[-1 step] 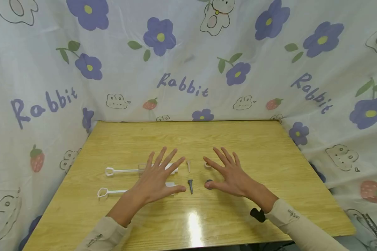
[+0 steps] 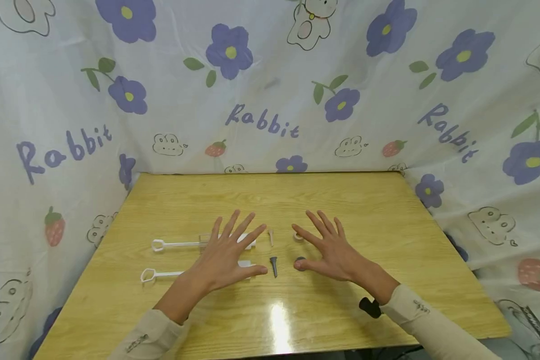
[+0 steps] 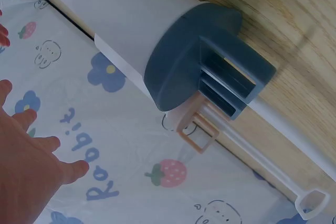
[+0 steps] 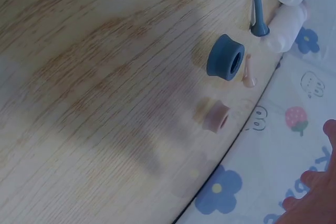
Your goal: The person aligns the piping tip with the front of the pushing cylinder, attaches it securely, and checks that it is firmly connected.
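My left hand (image 2: 225, 260) is held over two white syringe-like tubes, fingers spread, partly covering them. The nearer tube (image 3: 126, 19) has a blue-grey end cap with loop grips (image 3: 194, 51); the farther one has a pale pink grip (image 3: 199, 132). Each has a white plunger rod (image 2: 177, 244) ending in a hexagonal loop, pointing left. To the right of the tubes lie a blue-grey tapered nozzle (image 2: 274, 266) and a pale pink nozzle (image 2: 271, 237). My right hand (image 2: 335, 252), also spread and holding nothing, partly hides a blue-grey ring cap (image 4: 226, 57) and a pink ring cap (image 4: 216, 116).
The pieces lie on a light wooden table (image 2: 351, 200). A printed white cloth (image 2: 261, 90) hangs along its back and sides. A small black object (image 2: 370, 307) shows beside the right wrist. Light glares off the table's front middle.
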Tool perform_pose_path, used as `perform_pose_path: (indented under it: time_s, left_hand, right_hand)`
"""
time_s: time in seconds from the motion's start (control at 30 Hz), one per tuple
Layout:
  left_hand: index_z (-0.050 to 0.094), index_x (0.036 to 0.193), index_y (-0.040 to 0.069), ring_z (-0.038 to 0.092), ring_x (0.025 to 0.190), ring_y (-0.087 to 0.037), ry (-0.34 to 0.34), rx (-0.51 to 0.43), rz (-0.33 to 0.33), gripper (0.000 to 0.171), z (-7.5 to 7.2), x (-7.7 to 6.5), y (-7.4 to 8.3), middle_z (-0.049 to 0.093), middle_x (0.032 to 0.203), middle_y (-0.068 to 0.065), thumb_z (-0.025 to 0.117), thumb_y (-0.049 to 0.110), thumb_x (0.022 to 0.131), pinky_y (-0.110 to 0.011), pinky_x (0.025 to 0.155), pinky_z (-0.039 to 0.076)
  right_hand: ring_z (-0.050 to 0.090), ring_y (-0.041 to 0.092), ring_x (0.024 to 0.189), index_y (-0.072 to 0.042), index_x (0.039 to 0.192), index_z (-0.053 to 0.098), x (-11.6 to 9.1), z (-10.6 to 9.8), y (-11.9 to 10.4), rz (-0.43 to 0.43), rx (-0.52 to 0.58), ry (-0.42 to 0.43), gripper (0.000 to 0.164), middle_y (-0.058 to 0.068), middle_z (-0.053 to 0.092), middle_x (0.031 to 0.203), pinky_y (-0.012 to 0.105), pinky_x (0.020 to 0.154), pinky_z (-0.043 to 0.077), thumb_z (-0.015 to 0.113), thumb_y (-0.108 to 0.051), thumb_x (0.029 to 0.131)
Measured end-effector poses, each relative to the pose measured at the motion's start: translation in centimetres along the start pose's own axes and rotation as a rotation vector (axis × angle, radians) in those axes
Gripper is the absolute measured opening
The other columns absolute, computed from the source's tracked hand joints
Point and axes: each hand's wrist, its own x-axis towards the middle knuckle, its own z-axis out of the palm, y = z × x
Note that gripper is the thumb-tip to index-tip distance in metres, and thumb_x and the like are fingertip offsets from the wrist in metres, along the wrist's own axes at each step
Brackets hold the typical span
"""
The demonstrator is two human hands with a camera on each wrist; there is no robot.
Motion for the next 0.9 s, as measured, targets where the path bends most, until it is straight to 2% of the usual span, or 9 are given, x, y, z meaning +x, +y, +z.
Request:
perform_pose_path:
  time_s: [0.2, 0.47, 0.6, 0.67, 0.73, 0.83, 0.9]
  left_hand:
    - [0.017, 0.165, 0.042, -0.005, 0.163, -0.033, -0.01, -0.002, -0.018, 0.093, -0.5, 0.0, -0.4, 0.006, 0.176, 0.003, 0.053, 0.082, 0.089, -0.07, 0.125, 0.002]
    - [0.018, 0.165, 0.041, -0.005, 0.163, -0.032, -0.031, -0.029, -0.029, 0.092, -0.6, -0.7, -0.8, 0.006, 0.176, 0.002, 0.053, 0.08, 0.09, -0.07, 0.126, 0.001]
    - [0.021, 0.165, 0.038, -0.004, 0.163, -0.032, -0.045, -0.05, -0.021, 0.081, -0.6, -0.4, -0.2, 0.009, 0.176, 0.002, 0.048, 0.074, 0.097, -0.069, 0.126, -0.001]
    - [0.031, 0.163, 0.034, 0.0, 0.163, -0.032, -0.054, -0.029, 0.006, 0.069, -0.4, 0.0, 0.5, 0.015, 0.175, 0.0, 0.049, 0.062, 0.103, -0.068, 0.127, 0.001]
    - [0.046, 0.156, 0.028, 0.008, 0.163, -0.033, -0.063, 0.052, 0.058, 0.056, 0.1, 0.6, 1.6, 0.026, 0.172, -0.003, 0.056, 0.047, 0.105, -0.067, 0.127, 0.008]
    - [0.068, 0.134, 0.023, 0.024, 0.159, -0.034, -0.07, 0.222, 0.159, 0.038, 1.5, 1.7, 3.4, 0.047, 0.16, -0.005, 0.073, 0.029, 0.097, -0.066, 0.125, 0.023]
    - [0.074, 0.122, 0.025, 0.032, 0.155, -0.032, -0.095, 0.319, 0.203, 0.032, 2.6, 2.3, 4.5, 0.056, 0.151, -0.003, 0.08, 0.025, 0.091, -0.064, 0.123, 0.029]
  right_hand:
    - [-0.003, 0.038, 0.162, -0.04, 0.165, 0.021, 0.3, -0.7, -0.4, -0.002, 0.024, 0.008, 0.086, 0.005, -0.002, 0.176, 0.076, 0.121, 0.0, 0.059, -0.07, 0.094]
    - [0.0, 0.041, 0.162, -0.037, 0.165, 0.022, 0.1, -0.9, -0.9, -0.024, 0.04, 0.012, 0.088, 0.007, 0.0, 0.176, 0.076, 0.121, 0.001, 0.062, -0.068, 0.093]
    - [0.001, 0.041, 0.162, -0.037, 0.165, 0.022, 0.2, -1.0, -0.8, -0.038, 0.048, 0.031, 0.089, 0.007, 0.001, 0.176, 0.076, 0.121, 0.003, 0.064, -0.066, 0.093]
    - [0.005, 0.042, 0.161, -0.034, 0.165, 0.024, 0.2, -0.9, -0.8, -0.053, 0.049, 0.064, 0.089, 0.01, 0.005, 0.175, 0.077, 0.12, 0.009, 0.068, -0.06, 0.093]
    - [0.015, 0.043, 0.159, -0.029, 0.164, 0.03, 0.2, -0.6, -1.0, -0.057, 0.041, 0.11, 0.086, 0.015, 0.015, 0.173, 0.074, 0.119, 0.021, 0.072, -0.051, 0.093]
    - [0.039, 0.042, 0.146, -0.017, 0.156, 0.047, 0.1, 0.4, -1.5, -0.039, 0.01, 0.172, 0.071, 0.021, 0.039, 0.16, 0.062, 0.108, 0.047, 0.076, -0.038, 0.094]
    - [0.054, 0.038, 0.133, -0.01, 0.147, 0.056, 0.0, 1.3, -2.0, -0.01, -0.006, 0.163, 0.059, 0.02, 0.053, 0.146, 0.052, 0.095, 0.057, 0.075, -0.032, 0.096]
